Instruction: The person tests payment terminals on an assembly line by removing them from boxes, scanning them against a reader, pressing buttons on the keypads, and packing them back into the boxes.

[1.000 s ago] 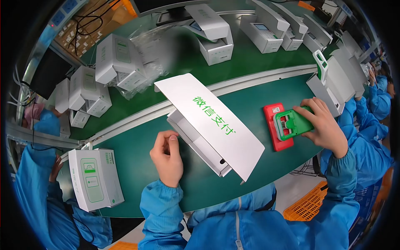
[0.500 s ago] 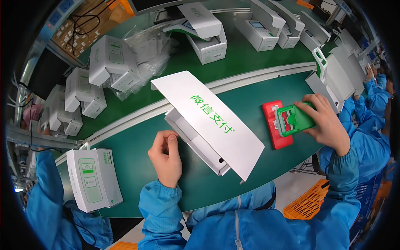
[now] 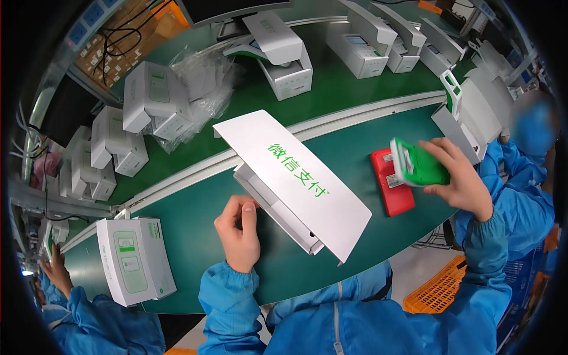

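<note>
My right hand [image 3: 464,180] grips a green-and-white handheld device [image 3: 423,165] between thumb and fingers, tilted above the table. Below it, and partly covered by it, a red rectangular device [image 3: 393,189] with white labels lies on the green table. In front of me stands a white carton [image 3: 293,183] with green lettering; its lid is partly raised and a strip of the inside shows. At the carton's left side, my left hand [image 3: 239,234] is closed with curled fingers, its knuckles against or very near the edge. I see nothing in it.
A closed white box [image 3: 133,260] stands at left. Behind the metal rail [image 3: 367,109], several open white boxes [image 3: 287,77] and crumpled plastic bags [image 3: 204,83] sit on the back bench. Co-workers in blue are at both sides. An orange crate [image 3: 435,287] is below the table at right.
My right hand has turned the green-and-white device so its white rim now faces left, and raised it slightly. My left hand stays by the carton. A co-worker's hand has come into view at far left.
</note>
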`<action>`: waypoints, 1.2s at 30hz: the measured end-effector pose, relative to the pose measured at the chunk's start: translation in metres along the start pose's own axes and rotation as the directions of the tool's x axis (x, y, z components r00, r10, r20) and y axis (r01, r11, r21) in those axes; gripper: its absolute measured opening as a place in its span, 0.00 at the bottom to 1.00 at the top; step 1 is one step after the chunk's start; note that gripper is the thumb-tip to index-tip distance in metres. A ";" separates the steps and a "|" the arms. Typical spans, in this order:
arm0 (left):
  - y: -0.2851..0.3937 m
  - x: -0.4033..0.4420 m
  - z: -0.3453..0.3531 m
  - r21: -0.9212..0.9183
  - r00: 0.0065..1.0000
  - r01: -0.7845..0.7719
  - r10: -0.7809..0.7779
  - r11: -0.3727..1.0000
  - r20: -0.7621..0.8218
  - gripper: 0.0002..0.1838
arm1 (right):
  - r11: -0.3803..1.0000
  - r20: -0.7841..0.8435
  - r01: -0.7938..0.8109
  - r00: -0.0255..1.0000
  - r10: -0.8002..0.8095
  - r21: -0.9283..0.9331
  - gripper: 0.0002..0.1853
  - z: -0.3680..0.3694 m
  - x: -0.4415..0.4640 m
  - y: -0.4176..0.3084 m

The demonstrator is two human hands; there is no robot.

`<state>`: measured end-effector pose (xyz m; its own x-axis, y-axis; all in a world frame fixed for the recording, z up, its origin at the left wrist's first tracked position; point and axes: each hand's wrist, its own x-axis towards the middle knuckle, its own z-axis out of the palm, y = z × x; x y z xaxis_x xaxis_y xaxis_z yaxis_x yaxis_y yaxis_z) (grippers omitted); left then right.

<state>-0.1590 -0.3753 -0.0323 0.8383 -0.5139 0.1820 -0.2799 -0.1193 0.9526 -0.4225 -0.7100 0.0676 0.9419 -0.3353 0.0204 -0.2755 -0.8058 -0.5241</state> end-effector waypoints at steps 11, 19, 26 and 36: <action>-0.003 -0.001 0.017 0.029 0.999 -0.020 0.022 0.999 -0.048 0.14 | 0.157 0.013 -0.058 0.961 0.276 0.986 0.32 0.045 -0.019 -0.004; 0.002 -0.002 0.026 0.049 1.000 -0.013 0.014 0.999 -0.023 0.16 | 0.311 0.088 -0.172 0.960 0.267 0.935 0.43 0.014 -0.040 -0.030; 0.023 -0.004 0.032 0.168 0.993 0.096 -0.107 0.981 0.056 0.19 | 0.694 0.466 -0.043 0.771 -0.435 0.719 0.39 0.000 -0.097 -0.016; -0.004 -0.010 0.044 0.142 0.972 -0.181 0.155 0.973 0.174 0.09 | 0.709 -0.229 0.279 0.959 -0.167 0.648 0.34 0.115 0.017 -0.189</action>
<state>-0.1868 -0.4075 -0.0487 0.6903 -0.6663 0.2821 -0.4902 -0.1439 0.8597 -0.3322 -0.5071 0.0688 0.9052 -0.2985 0.3025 0.1917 -0.3485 -0.9175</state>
